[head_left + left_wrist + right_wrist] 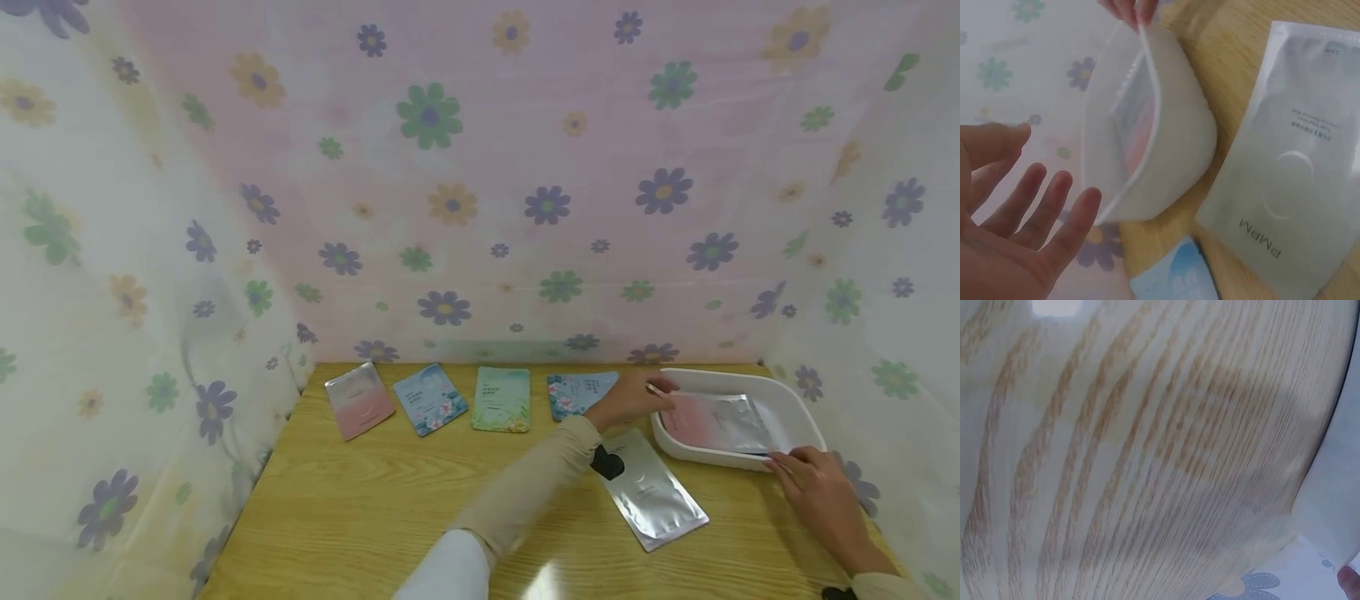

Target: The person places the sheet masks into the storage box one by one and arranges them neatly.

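A white plastic basin (pixel 720 454) stands at the right of the table, with a pink and silver sachet (pixel 720 421) inside. My left hand (pixel 633 398) reaches across to the basin's left rim. Its fingers (pixel 1054 212) are spread and hold nothing in the left wrist view; whether they touch the rim is unclear. With fingertips, my right hand (pixel 821 496) pinches the basin's near right rim. Only one fingertip (pixel 1350 582) of it shows in the right wrist view. Below my left wrist lies a silver sachet (pixel 656 496). A blue floral sachet (pixel 573 393) is partly behind that hand.
Left of these, along the back of the wooden table (pixel 360 508), lie a pink and silver sachet (pixel 360 402), a blue floral sachet (pixel 430 400) and a green sachet (pixel 501 400). Flowered cloth (pixel 480 167) walls the table at the back and sides.
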`<state>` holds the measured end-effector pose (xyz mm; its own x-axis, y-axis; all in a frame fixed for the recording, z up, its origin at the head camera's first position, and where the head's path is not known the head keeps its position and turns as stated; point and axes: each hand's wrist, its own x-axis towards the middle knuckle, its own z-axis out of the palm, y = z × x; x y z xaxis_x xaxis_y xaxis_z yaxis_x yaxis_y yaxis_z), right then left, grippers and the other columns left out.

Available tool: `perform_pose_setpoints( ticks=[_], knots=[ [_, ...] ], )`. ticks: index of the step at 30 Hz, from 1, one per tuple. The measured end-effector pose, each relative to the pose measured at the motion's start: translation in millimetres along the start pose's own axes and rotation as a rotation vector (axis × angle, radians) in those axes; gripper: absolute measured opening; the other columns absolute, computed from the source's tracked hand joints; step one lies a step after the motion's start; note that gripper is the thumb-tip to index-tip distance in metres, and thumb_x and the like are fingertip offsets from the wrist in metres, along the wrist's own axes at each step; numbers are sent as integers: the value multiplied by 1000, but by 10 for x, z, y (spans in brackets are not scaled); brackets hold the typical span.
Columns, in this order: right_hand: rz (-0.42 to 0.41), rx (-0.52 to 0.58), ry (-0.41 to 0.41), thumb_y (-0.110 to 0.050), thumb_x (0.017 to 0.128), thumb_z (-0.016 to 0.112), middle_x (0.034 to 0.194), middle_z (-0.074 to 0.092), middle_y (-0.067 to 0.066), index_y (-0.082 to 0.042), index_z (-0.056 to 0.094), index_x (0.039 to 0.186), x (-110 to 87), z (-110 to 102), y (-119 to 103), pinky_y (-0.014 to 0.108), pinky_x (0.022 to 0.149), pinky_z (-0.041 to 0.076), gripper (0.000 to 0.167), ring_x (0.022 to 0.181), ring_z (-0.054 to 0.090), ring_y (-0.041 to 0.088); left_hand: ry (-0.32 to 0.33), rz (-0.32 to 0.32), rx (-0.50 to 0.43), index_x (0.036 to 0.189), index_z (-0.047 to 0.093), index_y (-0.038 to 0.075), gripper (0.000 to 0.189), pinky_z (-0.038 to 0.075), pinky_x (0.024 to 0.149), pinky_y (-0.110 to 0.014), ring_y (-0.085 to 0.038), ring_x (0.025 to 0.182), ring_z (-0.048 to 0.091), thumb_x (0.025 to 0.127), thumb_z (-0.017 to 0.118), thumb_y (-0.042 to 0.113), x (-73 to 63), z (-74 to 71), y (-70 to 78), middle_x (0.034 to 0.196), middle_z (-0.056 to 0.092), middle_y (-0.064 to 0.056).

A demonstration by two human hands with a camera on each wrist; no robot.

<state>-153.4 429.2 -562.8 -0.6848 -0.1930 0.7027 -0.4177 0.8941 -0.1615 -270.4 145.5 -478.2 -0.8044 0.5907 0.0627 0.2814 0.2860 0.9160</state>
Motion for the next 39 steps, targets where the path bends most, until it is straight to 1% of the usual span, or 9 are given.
perform_pose_setpoints(
  ticks=[2, 4, 6, 8, 15, 22, 27, 31, 39],
  knots=[
    [-1, -3, 3, -23, 86, 69, 74, 55, 17, 1, 72, 77, 1, -1, 10, 49, 58, 35, 26, 65, 47, 38, -10, -3, -51, 115, 67, 8, 29, 51, 67, -18, -3, 83, 59, 86, 69, 14, -50, -87, -13, 100, 64, 4],
    [-11, 2, 13, -42, 94, 56, 73, 55, 17, 1, 72, 76, 7, 2, 14, 49, 56, 34, 49, 64, 46, 37, -9, -15, -92, 115, 67, 9, 29, 54, 66, -23, -4, 82, 59, 87, 70, 14, -103, -162, -41, 100, 63, 5],
    [-23, 4, 20, -55, 95, 40, 72, 55, 16, 2, 71, 75, 14, 5, 18, 48, 56, 34, 68, 63, 46, 37, -8, -30, -144, 115, 67, 10, 28, 56, 65, -30, -6, 80, 61, 87, 69, 13, -159, -227, -86, 101, 63, 3],
    [-34, 7, 27, -60, 93, 33, 72, 55, 16, 2, 71, 75, 20, 6, 19, 47, 55, 33, 75, 62, 46, 37, -2, -34, -162, 116, 66, 8, 28, 57, 66, -35, -7, 80, 60, 88, 68, 12, -207, -281, -144, 102, 63, 0],
    [-39, 16, 37, -61, 93, 32, 70, 54, 15, 2, 71, 74, 28, -1, 11, 47, 56, 33, 76, 62, 45, 37, 5, -113, -183, 116, 66, 10, 28, 56, 74, -45, -6, 81, 58, 89, 67, 12, -387, -411, -343, 107, 63, -9],
    [-44, 29, 33, -60, 94, 33, 70, 54, 16, 2, 70, 74, 29, 4, 18, 45, 58, 32, 75, 63, 46, 38, 29, -170, -165, 111, 67, 9, 23, 55, 74, -47, -12, 82, 60, 88, 68, 10, -514, -416, -550, 111, 63, -15],
    [-40, 30, 28, -60, 94, 33, 70, 54, 16, 2, 70, 74, 34, 2, 19, 44, 57, 31, 75, 62, 45, 37, 33, -218, -135, 114, 66, 6, 28, 56, 66, -40, -16, 83, 61, 87, 69, 12, -531, -339, -719, 102, 65, -5],
    [-52, 23, 40, -61, 94, 32, 69, 55, 15, 2, 70, 73, 42, 6, 12, 45, 55, 32, 76, 60, 45, 37, 38, -249, -85, 113, 67, 5, 28, 54, 63, -30, -11, 79, 60, 86, 70, 13, -516, -254, -840, 92, 63, 7],
    [-60, 20, 38, -61, 94, 31, 69, 55, 16, 2, 70, 73, 43, -6, 2, 46, 55, 32, 77, 60, 46, 37, 58, -262, -66, 109, 69, 4, 27, 49, 64, -22, -5, 78, 55, 82, 72, 6, -529, -139, -899, 94, 64, 0]
  ],
)
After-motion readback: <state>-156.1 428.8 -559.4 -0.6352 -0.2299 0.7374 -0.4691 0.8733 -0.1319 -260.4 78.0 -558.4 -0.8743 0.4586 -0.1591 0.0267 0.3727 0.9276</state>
